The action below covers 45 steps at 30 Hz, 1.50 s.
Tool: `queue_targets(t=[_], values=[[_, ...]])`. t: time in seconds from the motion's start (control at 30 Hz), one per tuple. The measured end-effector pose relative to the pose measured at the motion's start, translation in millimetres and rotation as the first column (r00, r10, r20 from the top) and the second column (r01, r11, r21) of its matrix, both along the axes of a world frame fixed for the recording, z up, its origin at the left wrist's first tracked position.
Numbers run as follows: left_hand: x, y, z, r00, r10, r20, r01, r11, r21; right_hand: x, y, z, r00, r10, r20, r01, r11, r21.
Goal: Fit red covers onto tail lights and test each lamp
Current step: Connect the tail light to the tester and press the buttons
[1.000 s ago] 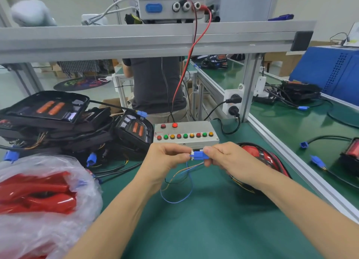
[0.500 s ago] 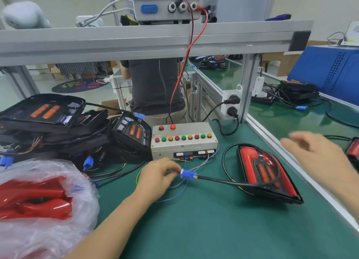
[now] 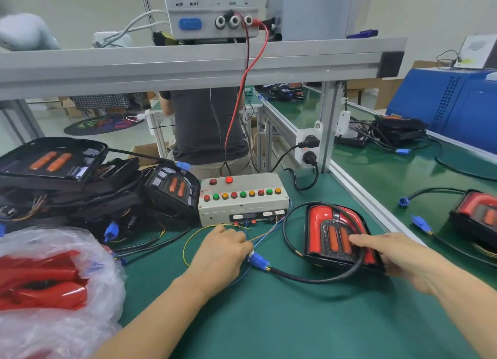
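Note:
A tail light with its red cover [image 3: 317, 225] lies on the green mat right of centre, its black cable looping round to a blue connector [image 3: 258, 260]. My left hand [image 3: 220, 253] rests on the mat with its fingers closed on the white plug and thin wires at that connector. My right hand [image 3: 398, 253] grips the lamp's near right edge, with the thumb across the orange lenses. A grey test box [image 3: 243, 197] with a row of coloured buttons stands just behind. A clear bag of red covers [image 3: 51, 283] sits at the near left.
Uncovered black tail lights [image 3: 67, 170] with cables are piled at the left. A power supply [image 3: 212, 11] sits on the aluminium shelf, with red and black leads dropping behind the box. Another covered lamp [image 3: 478, 216] lies beyond the rail on the right. A person sits behind the bench.
Both hands first held the joined connector in mid-air. My left hand lowered it to the mat. My right hand let go, swung out right, then came down onto the lamp.

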State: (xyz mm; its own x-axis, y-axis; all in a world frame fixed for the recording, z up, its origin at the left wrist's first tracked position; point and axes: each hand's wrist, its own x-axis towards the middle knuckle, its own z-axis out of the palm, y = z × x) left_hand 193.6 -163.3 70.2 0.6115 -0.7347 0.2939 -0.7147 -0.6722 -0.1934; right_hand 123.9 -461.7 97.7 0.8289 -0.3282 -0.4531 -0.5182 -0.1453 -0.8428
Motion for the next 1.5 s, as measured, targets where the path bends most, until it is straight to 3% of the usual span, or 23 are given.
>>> queue_targets(t=[0.1,0.2,0.37,0.43,0.53,0.6,0.73,0.83,1.07,1.23,1.3,1.5], values=[[-2.4,0.6,0.6,1.000,0.012,0.016,-0.012,1.000,0.020,3.6,3.5,-2.0,0.996,-0.090,0.022,0.081,0.962,0.261],[-4.0,3.7,2.2,0.999,0.034,0.003,-0.034,0.999,-0.009,8.3,0.3,-4.7,0.962,-0.253,0.107,0.192,0.897,0.397],[-4.0,4.4,4.6,0.995,0.101,-0.003,-0.101,0.994,-0.050,6.9,-16.7,7.7,0.899,-0.280,0.336,0.162,0.927,0.339],[-2.3,8.2,3.2,0.990,0.143,-0.008,-0.143,0.988,-0.055,5.7,-22.7,6.1,0.905,-0.258,0.338,0.149,0.937,0.315],[-1.2,15.4,1.2,0.981,0.196,-0.009,-0.196,0.980,-0.041,4.9,-33.3,-1.2,0.883,-0.358,0.304,0.210,0.879,0.428],[-1.5,16.2,2.0,0.977,0.215,-0.001,-0.215,0.977,-0.013,6.5,-41.9,-3.0,0.823,-0.481,0.300,0.295,0.815,0.499],[-0.2,17.2,2.9,0.972,0.234,0.013,-0.234,0.972,0.001,8.7,-59.6,8.1,0.675,-0.627,0.390,0.438,0.765,0.472],[-2.4,15.5,2.7,0.969,0.244,0.027,-0.244,0.970,0.011,5.6,-64.9,21.4,0.577,-0.683,0.448,0.418,0.718,0.557],[-4.4,-2.7,3.7,0.989,0.136,0.054,-0.139,0.988,0.059,15.7,-18.4,1.9,0.870,-0.404,0.282,0.120,0.730,0.673],[-5.6,3.0,13.4,0.991,0.133,-0.027,-0.134,0.989,-0.068,23.0,11.6,-20.5,0.926,-0.305,0.220,0.110,0.778,0.618],[-6.5,0.4,17.6,0.983,0.135,-0.122,-0.151,0.979,-0.134,22.8,16.7,-23.6,0.936,-0.290,0.202,0.109,0.781,0.615],[-11.6,-22.1,21.4,0.932,-0.070,-0.354,-0.083,0.914,-0.397,21.3,33.0,-26.9,0.917,-0.328,0.228,0.064,0.683,0.727]])
